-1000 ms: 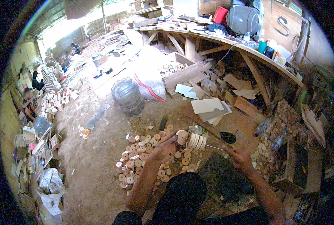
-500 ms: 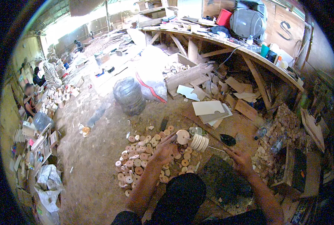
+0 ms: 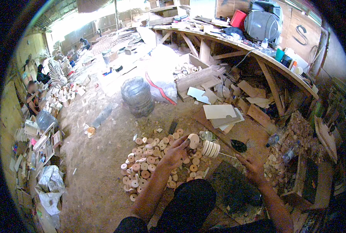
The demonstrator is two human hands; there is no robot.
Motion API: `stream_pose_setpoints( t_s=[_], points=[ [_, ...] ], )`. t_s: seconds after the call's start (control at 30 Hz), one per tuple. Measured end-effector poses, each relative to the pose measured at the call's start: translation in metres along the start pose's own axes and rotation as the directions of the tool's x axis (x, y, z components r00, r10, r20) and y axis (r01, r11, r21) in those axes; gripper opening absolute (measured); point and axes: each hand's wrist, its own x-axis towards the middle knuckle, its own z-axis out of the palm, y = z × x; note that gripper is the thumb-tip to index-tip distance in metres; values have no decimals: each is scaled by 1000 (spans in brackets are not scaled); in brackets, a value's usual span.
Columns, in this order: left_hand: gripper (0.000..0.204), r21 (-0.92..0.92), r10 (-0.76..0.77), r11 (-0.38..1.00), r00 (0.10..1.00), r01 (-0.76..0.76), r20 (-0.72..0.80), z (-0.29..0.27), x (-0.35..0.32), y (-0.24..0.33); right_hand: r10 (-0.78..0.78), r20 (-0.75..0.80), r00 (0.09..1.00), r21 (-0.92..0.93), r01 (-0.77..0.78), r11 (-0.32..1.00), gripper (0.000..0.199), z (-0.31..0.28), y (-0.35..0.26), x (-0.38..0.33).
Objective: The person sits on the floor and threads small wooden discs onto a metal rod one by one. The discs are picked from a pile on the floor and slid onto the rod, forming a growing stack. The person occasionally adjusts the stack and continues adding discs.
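The left hand (image 3: 177, 152) is pinched on a pale round wooden disc with a centre hole (image 3: 193, 140), holding it upright just beside the end of a short row of like discs threaded side by side on a thin metal rod (image 3: 211, 148). The right hand (image 3: 252, 165) is closed on the rod's other end, where the bare thin shaft (image 3: 227, 155) runs out of the stack toward it; the fingers' exact grip is too small to make out. Only a handful of discs sit on the rod, while a broad heap of loose wooden discs (image 3: 147, 165) lies on the dirt floor (image 3: 99, 163) under and left of the left hand, so by the look of it the threading is at an early stage with most of the pile left to go. Beyond the heap stand a large clear plastic water jug (image 3: 137, 96) and a white sack (image 3: 161, 75), with a curved wooden counter (image 3: 258, 54) cluttered with gear above offcut boards.
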Motion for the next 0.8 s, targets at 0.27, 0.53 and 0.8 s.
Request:
stream_pose_setpoints(
  t_s=[0.27, 0.53, 0.8],
  points=[
    [45, -38, -38, 999, 999, 39, 30, -4, -1, -1, -6, -13, 1000, 54, 7, 999, 79, 0, -1, 0],
    [46, -36, -53, 998, 996, 56, 74, -10, 3, -6, 26, -2, 1000, 36, -26, 999, 81, -4, -4, 2],
    [47, -55, -24, 998, 999, 26, 36, -1, -3, -2, 46, 24, 999, 86, -48, 995, 83, -6, -2, 0]
  ],
)
